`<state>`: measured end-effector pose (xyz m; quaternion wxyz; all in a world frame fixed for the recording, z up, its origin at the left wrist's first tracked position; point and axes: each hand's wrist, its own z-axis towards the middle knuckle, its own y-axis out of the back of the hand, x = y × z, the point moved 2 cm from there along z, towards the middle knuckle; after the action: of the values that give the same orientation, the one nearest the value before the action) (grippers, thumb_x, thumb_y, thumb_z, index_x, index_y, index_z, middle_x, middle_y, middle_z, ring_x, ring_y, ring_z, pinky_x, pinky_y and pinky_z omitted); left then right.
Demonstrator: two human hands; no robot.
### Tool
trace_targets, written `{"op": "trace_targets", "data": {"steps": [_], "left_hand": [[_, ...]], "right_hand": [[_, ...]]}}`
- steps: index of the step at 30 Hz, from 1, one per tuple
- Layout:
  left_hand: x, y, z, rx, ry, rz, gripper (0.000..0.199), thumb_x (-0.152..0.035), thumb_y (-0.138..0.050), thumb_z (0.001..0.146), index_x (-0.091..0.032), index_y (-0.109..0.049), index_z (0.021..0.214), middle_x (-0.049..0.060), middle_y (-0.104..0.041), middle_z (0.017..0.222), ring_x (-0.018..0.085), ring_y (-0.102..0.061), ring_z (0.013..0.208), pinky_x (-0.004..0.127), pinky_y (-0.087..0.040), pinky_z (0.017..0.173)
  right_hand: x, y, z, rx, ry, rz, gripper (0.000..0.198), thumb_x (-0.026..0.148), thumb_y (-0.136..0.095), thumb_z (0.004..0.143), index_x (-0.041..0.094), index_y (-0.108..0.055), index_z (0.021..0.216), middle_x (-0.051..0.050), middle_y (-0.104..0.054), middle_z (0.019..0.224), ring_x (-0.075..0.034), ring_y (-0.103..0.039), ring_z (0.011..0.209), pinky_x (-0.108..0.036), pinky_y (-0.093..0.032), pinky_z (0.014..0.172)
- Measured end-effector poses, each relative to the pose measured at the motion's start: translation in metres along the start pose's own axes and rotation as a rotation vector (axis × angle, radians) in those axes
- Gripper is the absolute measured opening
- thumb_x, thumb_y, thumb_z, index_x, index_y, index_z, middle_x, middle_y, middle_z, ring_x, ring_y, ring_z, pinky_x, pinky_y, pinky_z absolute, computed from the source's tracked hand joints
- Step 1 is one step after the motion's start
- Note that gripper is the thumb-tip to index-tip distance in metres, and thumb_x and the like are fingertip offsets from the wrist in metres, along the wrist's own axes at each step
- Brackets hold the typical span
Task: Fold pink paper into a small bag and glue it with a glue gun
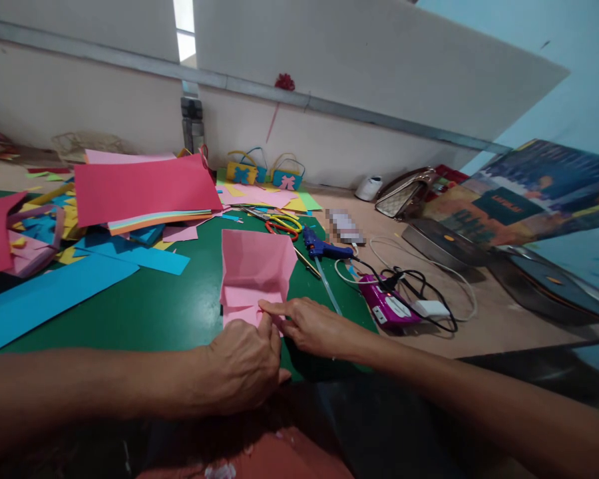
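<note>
A folded sheet of pink paper point(257, 259) lies on the green mat point(174, 313), its far panel tilted up and creases running across the middle. At its near edge my left hand point(244, 362) is closed, with thumb and finger pressed on the paper. From the right, my right hand point(314, 326) grips the near right corner, its index finger reaching onto the fold beside the left fingers. Part of the near edge is hidden behind my hands. Just beyond the paper are a blue glue gun point(324, 246) and scissors with red and yellow handles point(284, 225).
Coloured sheets point(144, 189) and blue strips point(54, 299) lie at left, near a basket of scraps point(50, 229). Small paper bags point(287, 178) stand at the back. A purple power strip point(387, 303) with tangled cables and two dark metal cases point(444, 243) occupy the right side.
</note>
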<state>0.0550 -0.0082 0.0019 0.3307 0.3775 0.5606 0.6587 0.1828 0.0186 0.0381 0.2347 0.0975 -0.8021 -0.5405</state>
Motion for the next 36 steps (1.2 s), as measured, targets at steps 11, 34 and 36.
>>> {"op": "trace_targets", "data": {"steps": [11,34,36], "left_hand": [[0.0,0.007,0.002,0.026,-0.009,-0.029,0.049,-0.038,-0.036,0.089,0.001,-0.056,0.109,0.029,-0.056,0.107,0.028,-0.063,0.074,0.038,-0.05,0.055],[0.003,-0.001,0.001,-0.112,0.0,-0.041,0.047,-0.039,-0.04,0.085,0.001,-0.057,0.103,0.024,-0.06,0.095,0.029,-0.061,0.082,0.036,-0.047,0.058],[0.002,-0.002,0.0,-0.095,0.005,-0.03,0.047,-0.04,-0.041,0.085,0.001,-0.057,0.104,0.025,-0.058,0.099,0.03,-0.061,0.083,0.036,-0.047,0.058]], "right_hand": [[0.006,-0.002,-0.001,0.058,-0.133,-0.155,0.041,0.017,-0.042,0.082,0.021,-0.048,0.122,-0.009,-0.066,0.094,-0.022,-0.062,0.084,-0.027,-0.035,0.06],[-0.002,-0.004,0.011,0.102,-0.214,-0.158,0.035,0.019,-0.045,0.078,0.017,-0.05,0.112,-0.013,-0.061,0.106,-0.024,-0.058,0.097,-0.032,-0.043,0.075],[0.0,-0.004,0.007,0.107,-0.199,-0.172,0.035,0.019,-0.045,0.078,0.015,-0.05,0.112,-0.015,-0.061,0.108,-0.025,-0.058,0.097,-0.032,-0.043,0.074]]}}
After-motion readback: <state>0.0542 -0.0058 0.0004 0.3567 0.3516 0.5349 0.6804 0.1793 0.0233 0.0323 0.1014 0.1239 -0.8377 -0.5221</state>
